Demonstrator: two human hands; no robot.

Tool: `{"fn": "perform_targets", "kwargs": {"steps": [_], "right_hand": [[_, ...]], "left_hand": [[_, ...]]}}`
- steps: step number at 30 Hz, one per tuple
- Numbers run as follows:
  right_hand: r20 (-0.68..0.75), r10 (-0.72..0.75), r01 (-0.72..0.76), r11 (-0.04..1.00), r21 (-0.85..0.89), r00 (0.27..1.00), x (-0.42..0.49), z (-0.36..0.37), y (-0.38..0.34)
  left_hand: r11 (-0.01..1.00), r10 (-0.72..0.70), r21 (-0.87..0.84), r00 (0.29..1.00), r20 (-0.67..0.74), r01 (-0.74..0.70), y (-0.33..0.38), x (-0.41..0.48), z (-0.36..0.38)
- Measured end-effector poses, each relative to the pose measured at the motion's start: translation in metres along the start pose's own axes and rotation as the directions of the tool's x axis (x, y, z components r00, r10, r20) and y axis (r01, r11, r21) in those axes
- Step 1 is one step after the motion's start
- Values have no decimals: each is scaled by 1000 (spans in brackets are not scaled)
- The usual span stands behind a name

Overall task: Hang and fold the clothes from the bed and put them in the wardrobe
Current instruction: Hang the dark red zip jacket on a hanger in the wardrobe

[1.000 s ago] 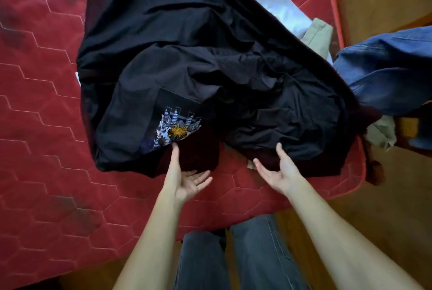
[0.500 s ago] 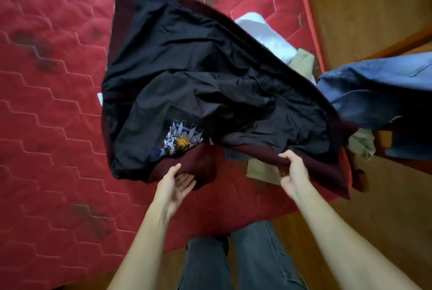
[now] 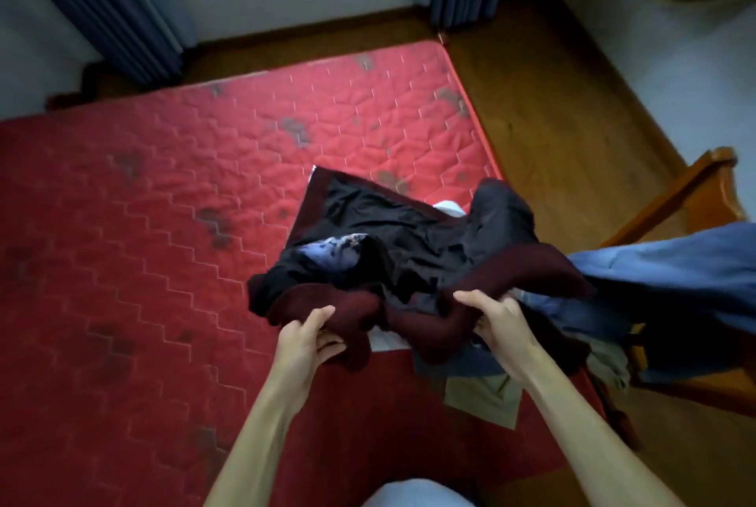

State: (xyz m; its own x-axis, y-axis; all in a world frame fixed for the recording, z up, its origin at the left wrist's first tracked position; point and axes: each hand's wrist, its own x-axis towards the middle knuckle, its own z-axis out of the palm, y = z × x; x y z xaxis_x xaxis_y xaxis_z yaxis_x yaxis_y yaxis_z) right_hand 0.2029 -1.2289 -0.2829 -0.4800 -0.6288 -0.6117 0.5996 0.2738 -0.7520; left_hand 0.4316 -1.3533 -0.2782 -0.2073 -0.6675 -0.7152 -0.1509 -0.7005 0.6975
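Hands first: we see our left hand (image 3: 311,337) curled round the near maroon hem of the dark garment (image 3: 409,257), thumb on top; our right hand (image 3: 497,322) grips the same hem further right. The garment bunches between and just beyond both hands, black lining upward, its far edge over the red mattress (image 3: 163,220). A khaki cloth (image 3: 482,396) lies under our right wrist; blue denim (image 3: 662,281) drapes to the right; blue curtains (image 3: 102,7) hang beyond the mattress.
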Motion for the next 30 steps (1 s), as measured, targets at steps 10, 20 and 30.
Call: {"fn": "perform_targets", "kwargs": {"steps": [10, 20, 30], "right_hand": [[301, -40, 294, 371, -881, 953, -56, 57, -57], [821, -199, 843, 197, -501, 535, -91, 123, -174], [555, -746, 885, 96, -456, 367, -88, 128, -236]], "left_hand": [[862, 339, 221, 842, 420, -457, 145, -119, 20], [774, 403, 93, 601, 690, -626, 242, -203, 29], [456, 830, 296, 521, 201, -839, 256, -219, 50]]}}
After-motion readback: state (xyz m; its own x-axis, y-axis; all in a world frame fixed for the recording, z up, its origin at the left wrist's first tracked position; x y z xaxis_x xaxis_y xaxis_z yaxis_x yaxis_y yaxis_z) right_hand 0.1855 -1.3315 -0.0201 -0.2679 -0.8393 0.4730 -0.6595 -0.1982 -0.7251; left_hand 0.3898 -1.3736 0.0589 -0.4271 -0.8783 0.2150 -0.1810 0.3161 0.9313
